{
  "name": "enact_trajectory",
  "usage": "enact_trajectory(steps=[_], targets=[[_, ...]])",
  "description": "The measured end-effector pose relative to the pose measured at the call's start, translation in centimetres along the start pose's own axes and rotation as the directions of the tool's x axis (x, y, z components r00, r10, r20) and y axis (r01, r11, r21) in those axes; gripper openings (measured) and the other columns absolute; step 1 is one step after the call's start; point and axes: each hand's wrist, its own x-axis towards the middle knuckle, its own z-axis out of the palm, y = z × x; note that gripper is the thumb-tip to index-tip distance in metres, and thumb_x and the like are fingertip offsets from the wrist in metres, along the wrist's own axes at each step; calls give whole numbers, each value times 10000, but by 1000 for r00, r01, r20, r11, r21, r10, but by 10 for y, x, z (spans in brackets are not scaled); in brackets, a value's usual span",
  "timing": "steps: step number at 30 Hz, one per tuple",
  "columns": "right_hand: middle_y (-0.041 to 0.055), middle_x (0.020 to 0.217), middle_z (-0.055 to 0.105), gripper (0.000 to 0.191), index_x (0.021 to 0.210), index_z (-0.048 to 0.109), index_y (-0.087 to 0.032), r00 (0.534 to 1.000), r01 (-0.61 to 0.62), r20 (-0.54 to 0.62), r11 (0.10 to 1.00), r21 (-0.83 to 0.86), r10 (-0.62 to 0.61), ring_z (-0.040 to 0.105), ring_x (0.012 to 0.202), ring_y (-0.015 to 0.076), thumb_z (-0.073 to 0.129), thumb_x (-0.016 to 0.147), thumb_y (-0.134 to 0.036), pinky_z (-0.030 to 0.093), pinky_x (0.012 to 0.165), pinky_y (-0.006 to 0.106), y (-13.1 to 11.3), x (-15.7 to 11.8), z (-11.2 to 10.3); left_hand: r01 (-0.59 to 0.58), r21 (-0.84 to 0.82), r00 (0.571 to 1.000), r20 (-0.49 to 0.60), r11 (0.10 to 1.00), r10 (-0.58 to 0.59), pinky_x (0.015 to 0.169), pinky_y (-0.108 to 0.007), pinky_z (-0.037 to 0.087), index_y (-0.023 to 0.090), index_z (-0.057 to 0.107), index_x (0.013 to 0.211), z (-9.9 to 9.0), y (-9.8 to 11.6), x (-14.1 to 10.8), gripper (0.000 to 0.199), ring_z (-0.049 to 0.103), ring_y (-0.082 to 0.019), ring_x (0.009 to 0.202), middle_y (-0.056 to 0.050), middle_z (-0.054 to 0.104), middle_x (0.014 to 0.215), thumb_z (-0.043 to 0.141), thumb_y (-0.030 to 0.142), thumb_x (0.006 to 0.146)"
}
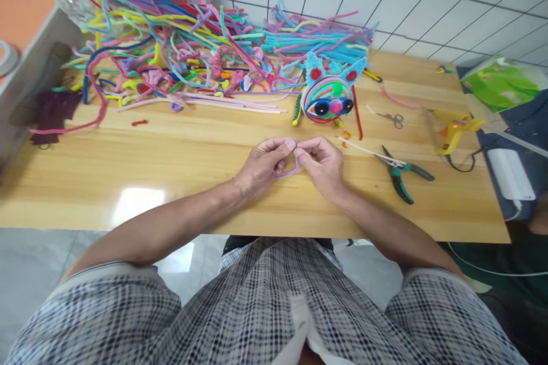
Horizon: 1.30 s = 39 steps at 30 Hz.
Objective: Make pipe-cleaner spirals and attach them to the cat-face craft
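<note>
Both hands meet over the wooden table, pinching a thin purple pipe cleaner that bends in a loop below the fingers. My left hand grips it between thumb and fingers. From the other side, the thumb and forefinger of my right hand close on the same piece. Just beyond the fingertips stands a round cat-like head made of coiled coloured pipe cleaners, with blue ears, black eyes and a pink nose.
Piles of pipe cleaners line the back by the tiled wall. To the right lie green-handled pliers, small scissors, a white strip and a yellow glue gun. A red pipe cleaner scrap lies left.
</note>
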Motion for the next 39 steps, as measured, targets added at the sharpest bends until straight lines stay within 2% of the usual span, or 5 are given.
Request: enact_trajectory(steps=[10, 15, 19, 31, 39], targets=[[-35, 680, 657, 140, 859, 733, -241, 1000, -28, -11, 999, -31, 28, 525, 599, 120, 791, 872, -367, 440, 565, 267, -2, 10, -11, -172, 372, 984, 114, 912, 139, 521, -255, 297, 174, 819, 1057, -14, 20, 20, 501, 418, -74, 557, 13, 699, 778, 958, 536, 741], [-38, 671, 639, 145, 859, 722, -230, 997, -48, 52, 996, -82, 52, 509, 600, 115, 774, 888, -362, 414, 575, 272, -4, 10, -14, -304, 547, 950, 231, 780, 209, 729, -280, 482, 153, 807, 957, -21, 34, 26, 447, 631, -153, 782, -52, 787, 912, 875, 574, 821], [-36, 679, 647, 127, 864, 728, -232, 996, -1, 89, 993, -120, 12, 539, 614, 123, 767, 887, -351, 438, 587, 284, -4, 9, -14, -347, 602, 930, 316, 719, 185, 713, -283, 464, 157, 785, 845, -22, 37, 27, 394, 611, -152, 735, -34, 760, 813, 865, 542, 821], [-24, 756, 710, 152, 879, 702, -244, 998, -62, 33, 998, 19, 62, 590, 645, 126, 784, 882, -372, 483, 608, 285, -1, 4, -1, -98, 215, 994, 68, 972, 85, 481, -248, 236, 182, 712, 808, -9, 5, 13, 557, 344, -62, 485, 66, 511, 576, 988, 645, 666], [-14, 777, 722, 196, 857, 686, -244, 996, -89, 15, 996, 11, 89, 612, 671, 132, 786, 878, -411, 508, 629, 289, -3, 5, 0, -165, 140, 986, 57, 976, 158, 495, -233, 308, 179, 748, 840, -4, 0, 7, 502, 385, -69, 503, 58, 544, 572, 989, 601, 711]])
